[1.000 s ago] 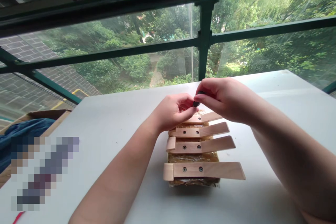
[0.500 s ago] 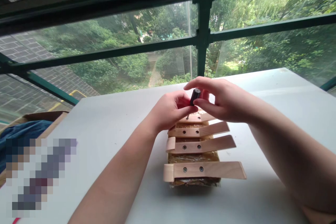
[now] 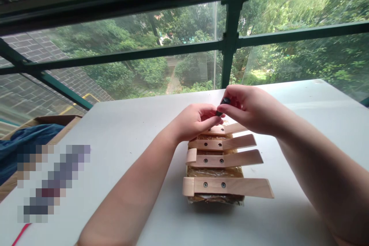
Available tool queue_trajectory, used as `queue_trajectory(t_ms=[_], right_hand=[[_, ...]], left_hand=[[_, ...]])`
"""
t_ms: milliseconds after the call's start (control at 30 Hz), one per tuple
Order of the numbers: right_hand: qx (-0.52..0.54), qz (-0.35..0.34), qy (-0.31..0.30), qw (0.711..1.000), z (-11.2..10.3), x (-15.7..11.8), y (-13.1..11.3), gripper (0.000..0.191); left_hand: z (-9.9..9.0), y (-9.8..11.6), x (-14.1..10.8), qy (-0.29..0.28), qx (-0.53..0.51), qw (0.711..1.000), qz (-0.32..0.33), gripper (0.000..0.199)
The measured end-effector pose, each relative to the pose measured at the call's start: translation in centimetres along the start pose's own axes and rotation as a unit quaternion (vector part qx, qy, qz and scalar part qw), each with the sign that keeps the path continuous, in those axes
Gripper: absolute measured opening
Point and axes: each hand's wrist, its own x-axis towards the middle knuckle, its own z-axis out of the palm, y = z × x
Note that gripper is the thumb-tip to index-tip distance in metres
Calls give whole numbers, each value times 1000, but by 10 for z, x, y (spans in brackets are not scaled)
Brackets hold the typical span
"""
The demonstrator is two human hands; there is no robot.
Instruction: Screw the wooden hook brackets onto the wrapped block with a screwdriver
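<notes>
My right hand [image 3: 242, 103] is closed round the black handle of a small screwdriver [image 3: 223, 104], thumb and fingers pinching it. Close against it, my left hand [image 3: 196, 121] has its thumb and fingertips closed at the lower end of the handle; the shaft is hidden behind them. Below the hands lies a brown block [image 3: 213, 172] wrapped in clear film. Several pale wooden strips cross it, each with dark screws; the nearest wooden strip [image 3: 239, 187] has two screws and a raised end at the left. The farthest strip is partly covered by my left hand.
All this rests on a white table [image 3: 138, 146], its far edge along a green-framed window [image 3: 229, 46]. At the left stands a cardboard box [image 3: 70, 127] with blue cloth [image 3: 31, 134] inside. A blurred-out patch and a red cord [image 3: 20, 234] lie at the table's left.
My right fingers have closed round the screwdriver handle, where they were looser before, and the handle is tilted further over. The whole view has shifted slightly.
</notes>
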Motion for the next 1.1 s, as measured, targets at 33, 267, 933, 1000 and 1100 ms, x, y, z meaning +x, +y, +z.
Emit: queue_trajectory(t_ms=[33, 267, 933, 1000, 1100], right_hand=[[-1, 4, 2, 1000, 1, 0, -2, 21], [-4, 2, 23, 1000, 10, -2, -10, 24], [61, -136, -87, 985, -12, -3, 2, 24], [63, -137, -95, 984, -13, -3, 1, 22], [58, -129, -102, 985, -13, -4, 1, 20]], left_hand=[[1, 0, 0, 13, 3, 1000, 2, 39], [1, 3, 0, 84, 18, 996, 12, 35], [-10, 9, -4, -21, 78, 996, 24, 28], [-12, 11, -5, -37, 101, 993, 37, 24], [-12, 12, -5, -39, 129, 990, 37, 25]])
